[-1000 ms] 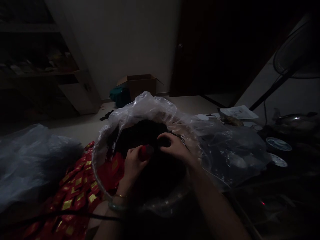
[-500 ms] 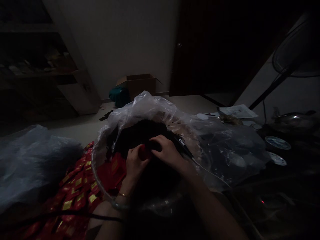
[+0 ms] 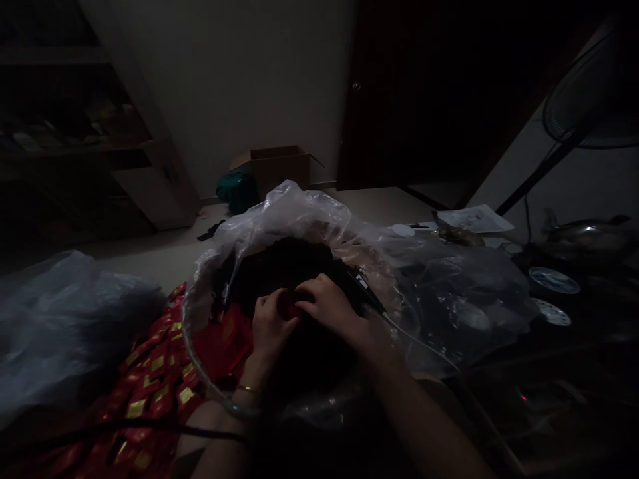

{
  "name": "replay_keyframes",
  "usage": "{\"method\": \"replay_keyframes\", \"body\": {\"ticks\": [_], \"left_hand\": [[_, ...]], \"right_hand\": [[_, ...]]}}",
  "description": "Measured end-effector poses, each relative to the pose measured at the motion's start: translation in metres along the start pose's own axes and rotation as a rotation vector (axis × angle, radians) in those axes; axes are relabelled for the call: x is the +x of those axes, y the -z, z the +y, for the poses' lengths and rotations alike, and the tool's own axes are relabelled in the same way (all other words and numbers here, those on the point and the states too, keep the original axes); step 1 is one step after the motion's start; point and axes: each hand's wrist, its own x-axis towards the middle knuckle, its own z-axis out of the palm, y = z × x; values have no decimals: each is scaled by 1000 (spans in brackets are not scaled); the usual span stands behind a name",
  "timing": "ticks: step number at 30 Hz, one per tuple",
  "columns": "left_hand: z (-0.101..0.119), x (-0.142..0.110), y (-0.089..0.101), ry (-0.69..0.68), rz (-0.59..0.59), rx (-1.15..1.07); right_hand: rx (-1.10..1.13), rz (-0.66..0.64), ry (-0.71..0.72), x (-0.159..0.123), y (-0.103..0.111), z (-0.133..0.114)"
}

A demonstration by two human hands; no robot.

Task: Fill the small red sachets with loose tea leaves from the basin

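A small red packet [image 3: 288, 307] is held upright in my left hand [image 3: 269, 322], whose fingers are closed round its side. My right hand [image 3: 327, 307] is at the packet's mouth, its fingers bent and drawn together; what they hold is hidden. Beneath both hands lies a dark, loose, leafy heap [image 3: 279, 263] in a round basket [image 3: 192, 352] lined with clear plastic [image 3: 294, 203]. Several flat red packets [image 3: 224, 339] rest on the heap's left side. A black device with a small label [image 3: 367, 289] and a white cord lies at the right inside the rim.
Left of the basket are many red and gold packets [image 3: 157, 366] and a large plastic bag [image 3: 64, 319]. A cardboard box [image 3: 282, 166] and a teal bag [image 3: 237, 191] stand by the wall. At right are a bowl [image 3: 554, 279], a tray [image 3: 476, 218] and a fan [image 3: 592, 100].
My right hand has shifted slightly left, against the packet's mouth. The dark clump that showed at its fingertips is out of sight. My left hand keeps its hold.
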Motion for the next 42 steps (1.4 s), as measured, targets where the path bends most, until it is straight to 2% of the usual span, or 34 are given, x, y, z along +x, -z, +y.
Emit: {"method": "replay_keyframes", "body": {"ticks": [4, 7, 9, 12, 14, 19, 24, 26, 29, 31, 36, 39, 42], "left_hand": [[-1, 0, -2, -29, 8, 26], [-2, 1, -1, -30, -17, 58], [-1, 2, 2, -31, -43, 69], [0, 4, 7, -56, -53, 63], [1, 4, 9, -66, -38, 44], [1, 3, 11, -41, -1, -27], [-3, 2, 9, -10, -36, -18], [-4, 2, 8, 0, -38, 31], [-5, 3, 7, 12, -28, 88], [-4, 3, 7, 23, -18, 89], [4, 3, 11, 79, -56, 140], [4, 5, 16, 101, -140, 122], [-3, 8, 22, 122, -243, -82]], "right_hand": [[96, -102, 50, -3, 1, 8], [157, -97, 22, -2, -8, 10], [175, -29, -4, 0, -14, 8], [210, 143, -24, 3, -16, 5], [216, 190, -46, 3, -13, 5], [192, -48, -28, -2, -11, 1], [60, -195, -51, -8, -17, -8], [45, -187, -65, -9, -17, -8], [88, -17, -49, -8, -12, -5], [80, 25, -14, -8, -11, -6], [-124, -159, 63, -9, -20, -15], [-131, -187, 34, -8, -24, -15], [-36, -155, 52, -5, -21, -9]]}}
